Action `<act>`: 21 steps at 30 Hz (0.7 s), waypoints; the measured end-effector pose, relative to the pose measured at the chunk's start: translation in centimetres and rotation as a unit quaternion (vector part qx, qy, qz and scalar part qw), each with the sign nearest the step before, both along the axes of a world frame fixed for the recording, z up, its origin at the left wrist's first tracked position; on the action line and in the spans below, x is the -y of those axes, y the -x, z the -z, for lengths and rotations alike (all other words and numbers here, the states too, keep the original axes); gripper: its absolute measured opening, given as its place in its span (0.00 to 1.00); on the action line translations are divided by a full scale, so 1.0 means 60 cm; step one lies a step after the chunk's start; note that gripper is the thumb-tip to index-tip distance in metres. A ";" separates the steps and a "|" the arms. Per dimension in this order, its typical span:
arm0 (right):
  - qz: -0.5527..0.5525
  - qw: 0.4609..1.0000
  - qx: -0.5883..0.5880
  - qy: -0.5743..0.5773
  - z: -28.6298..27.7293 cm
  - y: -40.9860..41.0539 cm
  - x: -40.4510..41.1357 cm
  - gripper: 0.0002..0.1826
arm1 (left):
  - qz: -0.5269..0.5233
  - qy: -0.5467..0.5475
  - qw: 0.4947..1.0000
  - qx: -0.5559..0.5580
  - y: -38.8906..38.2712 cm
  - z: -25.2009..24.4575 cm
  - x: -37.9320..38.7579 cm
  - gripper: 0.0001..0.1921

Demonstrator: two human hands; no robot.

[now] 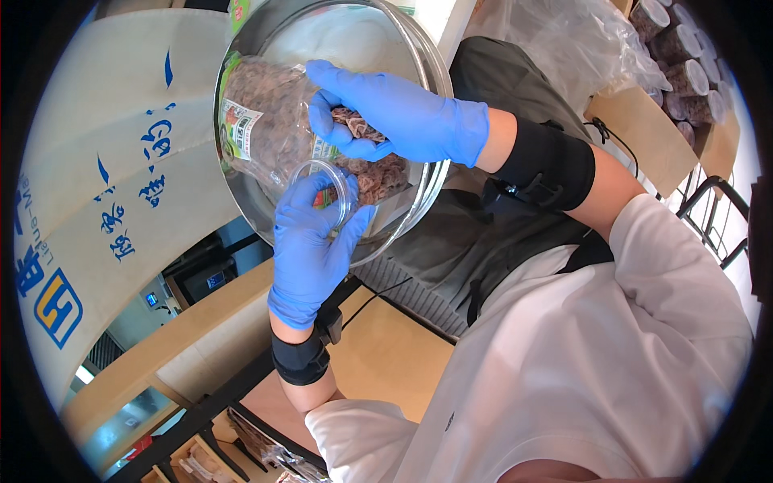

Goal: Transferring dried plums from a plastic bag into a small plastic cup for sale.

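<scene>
In the head view, my gloved left hand (314, 241) is wrapped around a small clear plastic jar (345, 196), its round rim tilted over the basin. My gloved right hand (404, 115) curls around a clump of dried brown food pieces (359, 124), just above the jar and apart from it. Beneath both hands is a shiny round metal basin (356, 30). More loose brown pieces (383, 178) lie in it below my right hand. A labelled clear plastic bag (266, 115) full of the same food leans inside the basin's left side. Fingers partly hide the jar's body and contents.
Several lidded clear jars (685, 75) of brown food are stacked at the upper right, by a crumpled clear plastic bag (561, 48) and cardboard (643, 133). A white surface with handwriting (133, 78) curves along the left. Below it runs a wooden ledge (181, 320).
</scene>
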State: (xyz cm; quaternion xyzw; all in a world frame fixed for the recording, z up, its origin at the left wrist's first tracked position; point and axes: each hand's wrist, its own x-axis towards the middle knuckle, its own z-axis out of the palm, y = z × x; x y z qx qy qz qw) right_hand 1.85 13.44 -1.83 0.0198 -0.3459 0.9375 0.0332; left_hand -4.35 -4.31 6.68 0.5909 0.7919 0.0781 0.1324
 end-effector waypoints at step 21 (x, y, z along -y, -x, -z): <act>0.017 0.992 0.120 -0.030 -0.001 0.015 0.005 0.37 | 0.034 -0.158 0.979 -0.128 0.009 -0.013 -0.082 0.11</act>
